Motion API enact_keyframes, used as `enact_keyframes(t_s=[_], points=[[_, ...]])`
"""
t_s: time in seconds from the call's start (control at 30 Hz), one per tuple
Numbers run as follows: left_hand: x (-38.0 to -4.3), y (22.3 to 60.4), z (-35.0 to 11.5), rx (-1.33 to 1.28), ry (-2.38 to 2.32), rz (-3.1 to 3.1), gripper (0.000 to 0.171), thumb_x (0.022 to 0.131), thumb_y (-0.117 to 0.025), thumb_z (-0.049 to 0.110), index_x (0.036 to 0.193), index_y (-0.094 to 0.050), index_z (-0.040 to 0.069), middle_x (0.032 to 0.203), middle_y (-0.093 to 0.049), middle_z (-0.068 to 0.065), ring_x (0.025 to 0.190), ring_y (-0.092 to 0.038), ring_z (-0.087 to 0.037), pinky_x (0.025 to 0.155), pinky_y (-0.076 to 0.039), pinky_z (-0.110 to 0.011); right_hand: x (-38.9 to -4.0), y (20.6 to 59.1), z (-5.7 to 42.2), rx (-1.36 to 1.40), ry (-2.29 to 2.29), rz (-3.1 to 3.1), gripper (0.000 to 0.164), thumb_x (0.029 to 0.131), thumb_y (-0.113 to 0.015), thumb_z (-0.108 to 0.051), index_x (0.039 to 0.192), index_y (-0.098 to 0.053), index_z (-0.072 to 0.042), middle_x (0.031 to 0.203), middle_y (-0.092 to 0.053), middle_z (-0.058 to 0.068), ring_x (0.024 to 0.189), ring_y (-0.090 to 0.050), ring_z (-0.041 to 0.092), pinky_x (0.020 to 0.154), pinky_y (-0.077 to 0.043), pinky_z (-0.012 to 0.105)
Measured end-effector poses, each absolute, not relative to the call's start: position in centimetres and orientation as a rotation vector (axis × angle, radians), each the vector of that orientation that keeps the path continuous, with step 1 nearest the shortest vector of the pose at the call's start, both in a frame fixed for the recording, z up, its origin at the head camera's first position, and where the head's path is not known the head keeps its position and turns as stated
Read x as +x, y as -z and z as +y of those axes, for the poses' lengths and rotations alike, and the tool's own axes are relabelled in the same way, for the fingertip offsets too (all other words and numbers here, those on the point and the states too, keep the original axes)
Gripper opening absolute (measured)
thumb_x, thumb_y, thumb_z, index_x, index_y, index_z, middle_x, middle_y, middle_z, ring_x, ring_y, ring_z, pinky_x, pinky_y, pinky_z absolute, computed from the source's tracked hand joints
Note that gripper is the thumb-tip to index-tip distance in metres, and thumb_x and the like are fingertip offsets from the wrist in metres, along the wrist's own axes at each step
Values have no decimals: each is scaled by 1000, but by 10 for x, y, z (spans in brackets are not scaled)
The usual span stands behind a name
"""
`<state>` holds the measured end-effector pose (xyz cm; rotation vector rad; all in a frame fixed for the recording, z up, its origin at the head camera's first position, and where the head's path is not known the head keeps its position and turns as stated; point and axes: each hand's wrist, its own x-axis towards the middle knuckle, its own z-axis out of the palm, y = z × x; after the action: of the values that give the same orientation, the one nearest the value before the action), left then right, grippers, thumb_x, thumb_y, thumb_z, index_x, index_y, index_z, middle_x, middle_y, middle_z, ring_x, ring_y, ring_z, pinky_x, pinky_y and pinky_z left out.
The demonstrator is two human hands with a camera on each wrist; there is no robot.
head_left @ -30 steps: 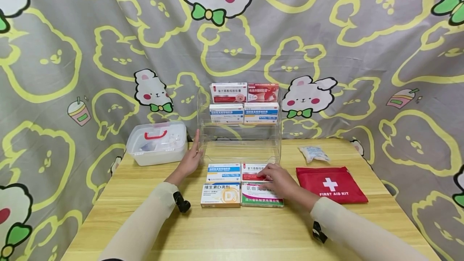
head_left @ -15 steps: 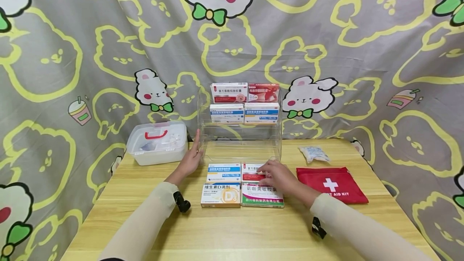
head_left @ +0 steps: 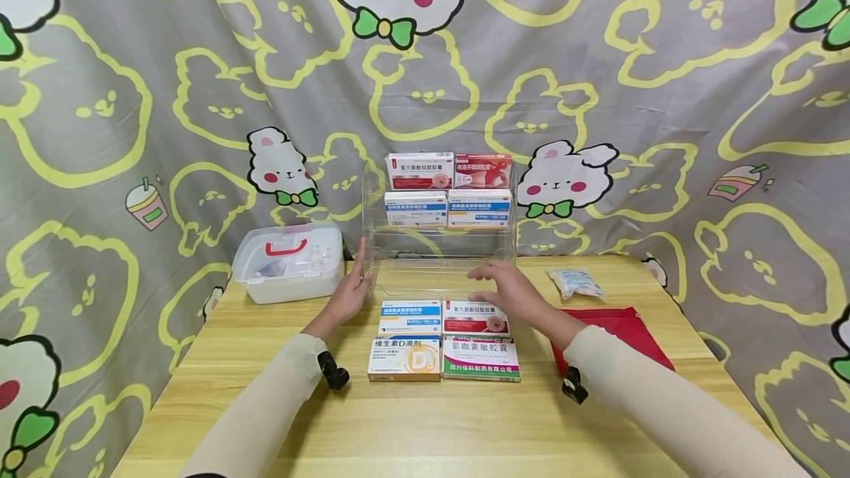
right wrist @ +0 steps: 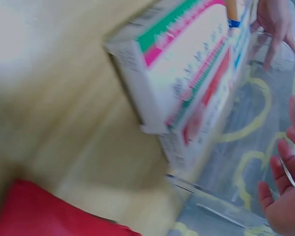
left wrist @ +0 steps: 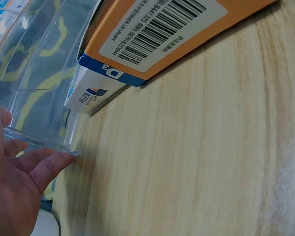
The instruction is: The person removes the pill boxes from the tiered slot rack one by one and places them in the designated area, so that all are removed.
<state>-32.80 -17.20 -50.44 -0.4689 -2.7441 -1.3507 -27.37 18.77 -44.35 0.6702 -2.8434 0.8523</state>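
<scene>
While the left side of the clear rack is touched by the straightened fingers of the left hand, nothing is held by the right hand, whose fingers are parted and slightly bent near the rack's lower right front corner; whether the rack is touched there cannot be told. The rack is set near the middle of the desk's far edge. On its top tier a white-and-red box and a red box are placed side by side; on the tier beneath, two blue-and-white boxes are carried. In front of the rack, four boxes are laid in two rows: a blue-banded box and a red-banded box behind, a D3 box and a green-and-magenta box before them. At the desk's far left corner a lidded plastic case is placed. Toward the right edge a red pouch is partly covered by the right sleeve, and beyond it, toward the far right corner, a small packet is seen
</scene>
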Motion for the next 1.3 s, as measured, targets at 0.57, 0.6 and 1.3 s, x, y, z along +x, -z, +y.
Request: enact_keyframes(t_s=[0.57,0.6,1.3], points=[[-327,506,-173,-480,1343,-2734,85,111,-42,14,160,18,48,172,-9,-13,151,-27,-44,118,-28,-63,-311,391,168,730,-841,-2722,43,91,-80,-30,126,-72,-7,122,-71,10,116,-63,31,100,-52,48],[-327,507,-173,-481,1341,-2733,84,111,-42,14,160,18,48,172,-9,-13,151,-27,-44,118,-28,-63,-313,388,167,735,-833,-2717,44,91,-80,-31,127,-71,-6,121,-71,11,115,-63,31,100,-52,48],[-329,506,-172,-472,1351,-2726,82,112,-41,15,162,16,45,173,-7,-11,152,-26,-45,119,-24,-64,-358,336,136,522,-917,-2739,48,93,-79,-28,137,-67,-10,140,-64,8,131,-56,29,110,-45,48]])
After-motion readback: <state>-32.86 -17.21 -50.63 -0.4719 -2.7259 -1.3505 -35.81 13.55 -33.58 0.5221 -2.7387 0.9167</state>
